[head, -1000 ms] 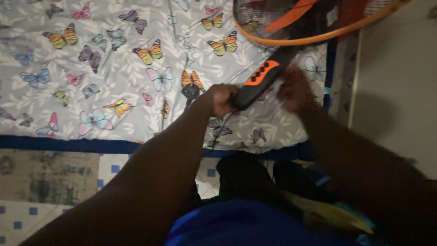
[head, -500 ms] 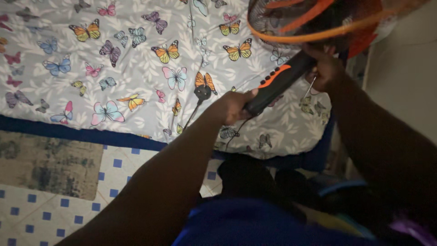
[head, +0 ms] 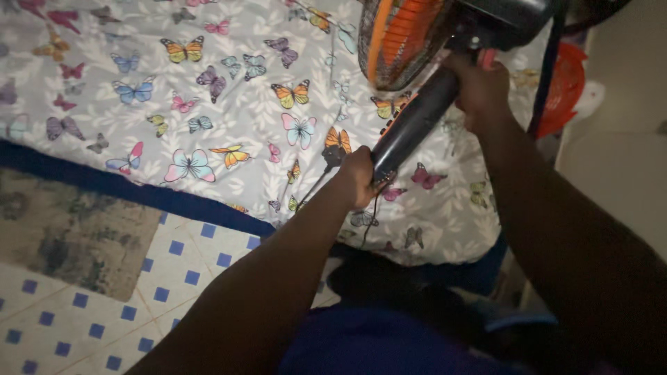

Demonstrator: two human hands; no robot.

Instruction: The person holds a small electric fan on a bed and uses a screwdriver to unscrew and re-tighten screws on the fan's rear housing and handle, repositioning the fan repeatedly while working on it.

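Fan (head: pixel 445 42) held over a bed, tilted, head toward 12 o'clock of the frame and cut off at the top edge; black stem (head: pixel 415 123) runs down toward 7 o'clock; orange blades (head: pixel 403 35) show behind a dark wire guard, black motor housing (head: pixel 511 19) at 1 o'clock beside them; left hand (head: pixel 361 177) at centre frame, fingers curled shut around the lower end of the stem, thumb side up; right hand (head: pixel 479 87) at 1 o'clock of the left, fingers wrapped tight around the upper stem just below the housing; both forearms reach up from the bottom edge, left from 7 o'clock, right from 4 o'clock; thin black cord (head: pixel 367 222) hangs from the stem's lower end past the left hand toward 6 o'clock; bedsheet (head: pixel 229 104) pale grey with coloured butterflies, fills the upper left and centre, under the fan; dark blue bed edge (head: pixel 139 191) runs at a slant from 9 o'clock toward centre; tiled floor (head: pixel 139 305) white with small blue squares at 8 o'clock; worn mat (head: pixel 69 232) at 9 o'clock, on the tiles, just beside the bed edge; orange-red bag (head: pixel 563 87) at 2 o'clock, beyond a dark upright bar; light dim, details of the fan's controls too blurred to tell.
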